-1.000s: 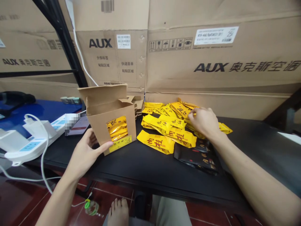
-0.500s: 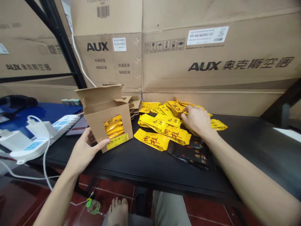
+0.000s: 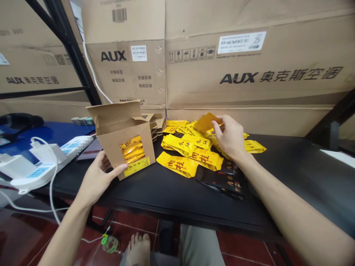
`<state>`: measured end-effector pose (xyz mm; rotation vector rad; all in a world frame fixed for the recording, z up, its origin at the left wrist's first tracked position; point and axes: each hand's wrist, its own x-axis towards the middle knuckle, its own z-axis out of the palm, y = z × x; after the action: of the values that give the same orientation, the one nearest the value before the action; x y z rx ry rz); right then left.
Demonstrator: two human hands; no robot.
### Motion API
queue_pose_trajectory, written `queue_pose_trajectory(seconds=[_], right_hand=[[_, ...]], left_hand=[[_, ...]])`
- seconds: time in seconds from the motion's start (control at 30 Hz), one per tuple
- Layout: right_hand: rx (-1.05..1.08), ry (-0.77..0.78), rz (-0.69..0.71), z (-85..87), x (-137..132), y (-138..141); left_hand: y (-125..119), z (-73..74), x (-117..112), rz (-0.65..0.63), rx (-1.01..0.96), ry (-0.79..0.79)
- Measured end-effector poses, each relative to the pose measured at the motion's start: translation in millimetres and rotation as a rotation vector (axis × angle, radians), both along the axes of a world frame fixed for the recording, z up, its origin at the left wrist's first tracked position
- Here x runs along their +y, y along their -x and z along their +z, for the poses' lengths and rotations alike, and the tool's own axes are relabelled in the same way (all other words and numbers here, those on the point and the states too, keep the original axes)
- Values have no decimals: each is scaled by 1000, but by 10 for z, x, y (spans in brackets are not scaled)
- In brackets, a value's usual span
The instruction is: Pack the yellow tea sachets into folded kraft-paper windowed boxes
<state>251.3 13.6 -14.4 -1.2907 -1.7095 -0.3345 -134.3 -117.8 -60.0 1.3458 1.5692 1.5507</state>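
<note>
The right hand point(image 3: 229, 136) has a yellow foil packet point(image 3: 206, 122) pinched up by its edge, tilted above the heap of yellow packets point(image 3: 188, 142) on the far side of the table point(image 3: 166, 195). These packets look light, soft and slick, so the flat sealed end seems the surest place to hold. Those fingers point(image 3: 223, 121) are nearly closed on it. At the near left, the left hand point(image 3: 97, 176) holds a brown paper box point(image 3: 111, 149) upright, thin and easily bent, with the fingers curled around its side and the thumb across the front, low on the wall. Black packets point(image 3: 222, 181) lie just nearer the edge.
</note>
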Motion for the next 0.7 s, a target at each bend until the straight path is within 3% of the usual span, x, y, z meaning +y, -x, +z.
queue_pose_trajectory(seconds=[0.43, 0.7], right_hand=[[29, -132, 243, -4, -143, 180], [36, -119, 238, 15, -183, 204]], left_hand=[[1, -4, 14, -17, -20, -3], [9, 1, 6, -15, 1, -4]])
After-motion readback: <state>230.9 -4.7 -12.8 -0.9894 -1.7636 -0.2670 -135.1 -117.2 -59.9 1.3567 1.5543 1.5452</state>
